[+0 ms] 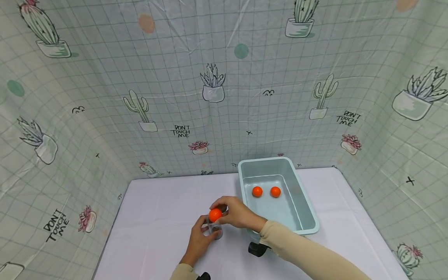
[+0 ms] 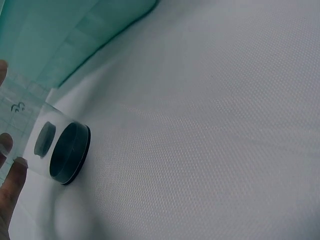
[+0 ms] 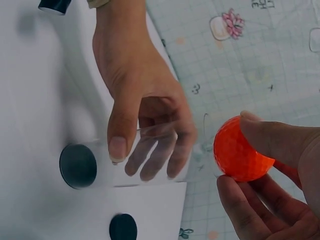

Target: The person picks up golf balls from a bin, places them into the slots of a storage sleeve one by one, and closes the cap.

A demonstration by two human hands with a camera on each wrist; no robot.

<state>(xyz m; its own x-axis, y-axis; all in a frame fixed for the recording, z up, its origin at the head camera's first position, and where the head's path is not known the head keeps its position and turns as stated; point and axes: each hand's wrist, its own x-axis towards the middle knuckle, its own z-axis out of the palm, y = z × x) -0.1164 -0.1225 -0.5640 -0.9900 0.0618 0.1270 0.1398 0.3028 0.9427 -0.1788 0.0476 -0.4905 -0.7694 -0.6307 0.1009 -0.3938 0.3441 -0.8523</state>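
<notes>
An orange golf ball [image 3: 242, 149] is pinched between the thumb and fingers of my right hand [image 1: 237, 212]. In the head view this ball [image 1: 215, 215] is at the upper end of a clear cylinder [image 1: 210, 225]. My left hand [image 1: 200, 239] grips the cylinder around its side, its fingers visible through the clear wall in the right wrist view. The cylinder has a dark round base [image 2: 70, 153] standing at the table surface. A smaller dark disc [image 3: 123, 227] lies beyond the cylinder, partly covered by my right hand in the head view.
A pale green bin [image 1: 306, 202] stands to the right, partly beneath my right forearm. Two orange balls lie inside it, a left one [image 1: 257, 191] and a right one [image 1: 275, 191]. A white cloth [image 1: 157, 210] covers the table; cactus-print curtains [image 1: 224, 116] hang around it.
</notes>
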